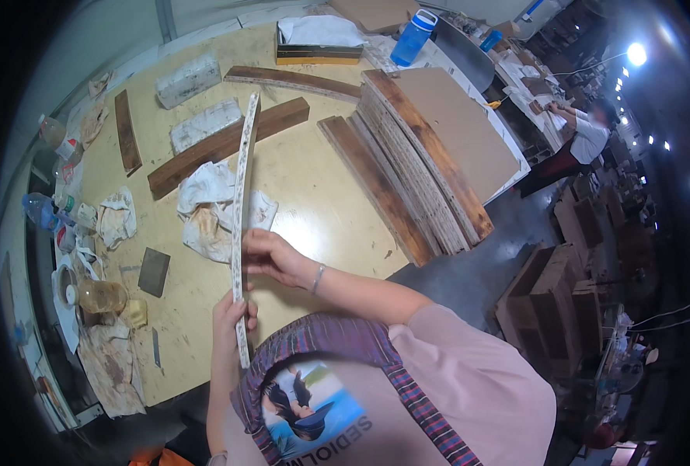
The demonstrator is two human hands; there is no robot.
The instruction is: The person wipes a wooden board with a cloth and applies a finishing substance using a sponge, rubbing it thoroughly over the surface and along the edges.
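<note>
1. Curved wooden slat [242, 186]: standing pale, speckled edge upward over the yellow worktable [322, 210]; possibly risking a dip of the far end onto the brown curved beam [205, 161], through being supported mainly at the near half.
2. Possibly risking a twist or slip, through any loosening of the left hold.
3. Passing between thumb and fingers of the left hand [231, 318], being clasped narrowly near the close end.
4. Touching curled fingers of the right hand [279, 260] along the right face; being unable to tell whether pinched there.
</note>
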